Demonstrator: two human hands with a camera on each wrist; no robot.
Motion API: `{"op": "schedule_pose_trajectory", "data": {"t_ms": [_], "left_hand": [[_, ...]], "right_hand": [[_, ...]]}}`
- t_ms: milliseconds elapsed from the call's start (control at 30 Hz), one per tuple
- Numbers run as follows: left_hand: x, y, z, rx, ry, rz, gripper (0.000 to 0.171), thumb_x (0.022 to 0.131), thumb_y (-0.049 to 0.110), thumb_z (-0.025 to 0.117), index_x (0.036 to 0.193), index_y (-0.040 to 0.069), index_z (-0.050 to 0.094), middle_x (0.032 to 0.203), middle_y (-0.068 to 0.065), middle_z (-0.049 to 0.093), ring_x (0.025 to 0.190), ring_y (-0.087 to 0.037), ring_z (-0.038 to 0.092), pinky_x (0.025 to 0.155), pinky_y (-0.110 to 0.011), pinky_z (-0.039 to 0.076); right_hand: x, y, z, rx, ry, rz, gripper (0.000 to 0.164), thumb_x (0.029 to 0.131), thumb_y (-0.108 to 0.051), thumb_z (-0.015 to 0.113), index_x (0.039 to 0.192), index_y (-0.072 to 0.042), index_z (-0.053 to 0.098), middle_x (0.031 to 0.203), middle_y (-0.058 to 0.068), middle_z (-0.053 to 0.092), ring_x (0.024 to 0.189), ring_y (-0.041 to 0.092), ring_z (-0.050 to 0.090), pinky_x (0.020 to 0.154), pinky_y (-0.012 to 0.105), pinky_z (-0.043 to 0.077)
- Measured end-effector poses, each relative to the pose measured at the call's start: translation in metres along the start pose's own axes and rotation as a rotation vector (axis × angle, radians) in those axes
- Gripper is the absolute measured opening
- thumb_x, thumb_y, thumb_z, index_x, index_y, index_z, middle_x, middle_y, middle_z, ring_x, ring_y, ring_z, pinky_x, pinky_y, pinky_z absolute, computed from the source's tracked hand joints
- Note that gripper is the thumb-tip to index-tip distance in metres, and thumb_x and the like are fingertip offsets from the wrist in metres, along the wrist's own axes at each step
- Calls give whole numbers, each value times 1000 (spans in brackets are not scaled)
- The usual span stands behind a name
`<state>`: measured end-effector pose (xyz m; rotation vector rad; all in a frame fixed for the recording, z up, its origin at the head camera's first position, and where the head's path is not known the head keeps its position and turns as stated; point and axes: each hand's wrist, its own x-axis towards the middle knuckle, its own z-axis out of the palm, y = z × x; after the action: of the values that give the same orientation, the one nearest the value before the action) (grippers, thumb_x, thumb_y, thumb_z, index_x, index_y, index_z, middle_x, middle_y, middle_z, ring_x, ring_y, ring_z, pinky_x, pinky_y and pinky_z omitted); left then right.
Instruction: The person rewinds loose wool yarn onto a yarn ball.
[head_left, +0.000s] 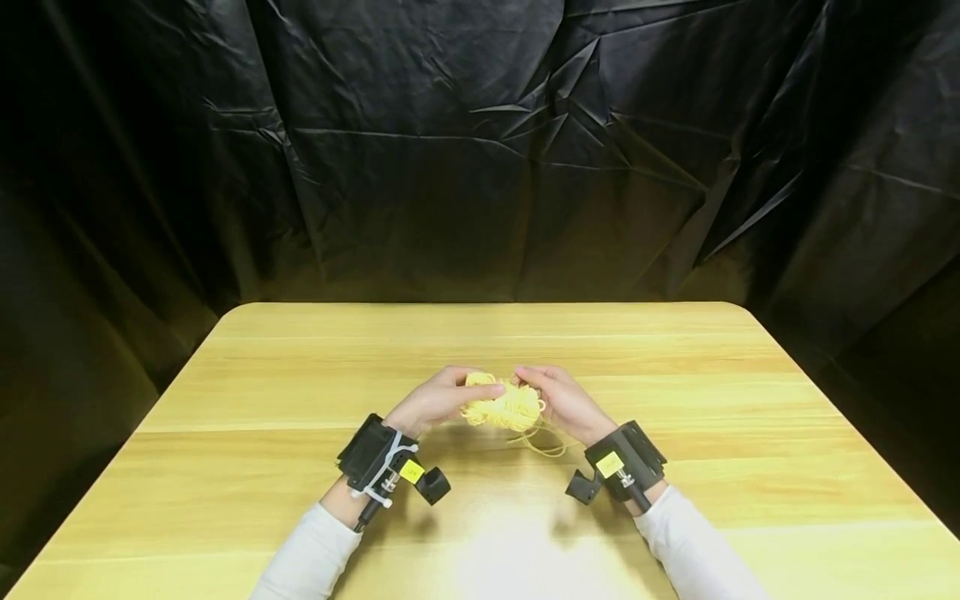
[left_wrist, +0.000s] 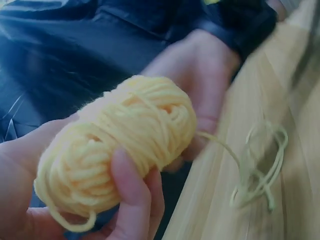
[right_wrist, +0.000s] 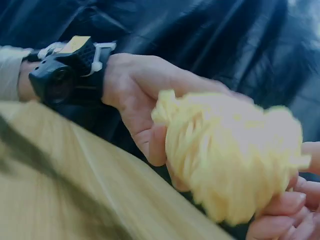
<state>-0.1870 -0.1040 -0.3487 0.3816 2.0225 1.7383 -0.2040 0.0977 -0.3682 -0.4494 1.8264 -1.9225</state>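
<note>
A yellow skein of yarn is held just above the middle of the table, a narrower waist wrapped round its centre. My left hand grips its left end, thumb on the near side and fingers curled beneath. At the other end, my right hand has its fingers curled against the yarn, blurred in the left wrist view; its fingertips show at lower right in the right wrist view. From beside the right hand a loose yarn strand runs down and lies in loops. Part of the right hand's hold is hidden behind the skein.
The light wooden table has rounded far corners. A black sheet hangs behind it and at both sides. Each wrist wears a black strap with a small camera that juts inward over the table.
</note>
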Motion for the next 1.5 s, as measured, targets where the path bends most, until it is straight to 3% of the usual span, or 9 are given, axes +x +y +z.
{"op": "schedule_pose_trajectory", "data": {"t_ms": [200,300,467,633,833,1067,1200,1400,1500], "left_hand": [[0,0,1,146,95,-25,26,82,32,62,84,6,58,71,0,48,64,-12,48,59,-24,41],[-1,0,2,159,130,-27,30,83,35,61,95,8,61,83,-1,55,75,-14,54,66,-29,47],[0,-1,2,63,160,3,36,86,35,56,111,8,60,109,-6,57,98,-18,52,80,-35,49],[0,0,1,-85,214,-4,33,89,32,53,105,3,58,94,-4,55,85,-14,54,78,-35,49],[0,3,1,-243,231,-10,36,87,30,57,104,-2,56,88,-2,59,81,-11,57,76,-28,50],[-2,6,2,-324,203,-2,32,84,20,61,105,-2,56,91,-3,61,81,-13,58,76,-32,50],[-3,8,2,-342,156,12,35,86,18,57,112,-5,52,91,-3,62,82,-13,60,76,-32,51],[-3,7,1,-330,107,3,34,87,16,56,112,-7,50,87,-2,62,75,-11,60,68,-25,52],[-3,7,1,-331,84,1,31,87,14,55,110,-6,51,85,-2,61,73,-10,59,63,-22,51]], "right_hand": [[-5,-18,11,-280,126,-132,29,93,-22,46,97,2,62,58,-4,35,48,6,27,45,18,23],[-9,-25,17,-368,127,-211,28,94,-18,45,99,4,63,54,-2,32,45,6,26,43,18,22],[-17,-27,27,-468,41,-317,24,93,-13,46,100,3,64,54,-2,35,46,5,29,44,18,27],[-20,-19,35,-527,-150,-337,23,93,-13,45,103,-3,64,56,1,39,46,6,31,43,18,29],[-22,-17,44,-479,-306,-303,22,93,-5,42,100,5,62,63,21,46,47,9,36,43,15,31],[-17,-7,42,-425,-310,-196,25,93,-8,44,99,9,61,71,30,50,50,5,40,45,13,34],[-6,14,27,-362,-281,-158,27,93,-11,45,101,10,60,69,25,50,49,5,40,43,14,32],[-1,18,8,-191,-189,-78,30,93,-11,43,101,17,50,65,2,48,50,5,40,45,16,31],[-1,18,3,-122,-170,-33,22,88,-6,41,96,11,51,66,-2,47,52,5,41,47,16,30]]}}
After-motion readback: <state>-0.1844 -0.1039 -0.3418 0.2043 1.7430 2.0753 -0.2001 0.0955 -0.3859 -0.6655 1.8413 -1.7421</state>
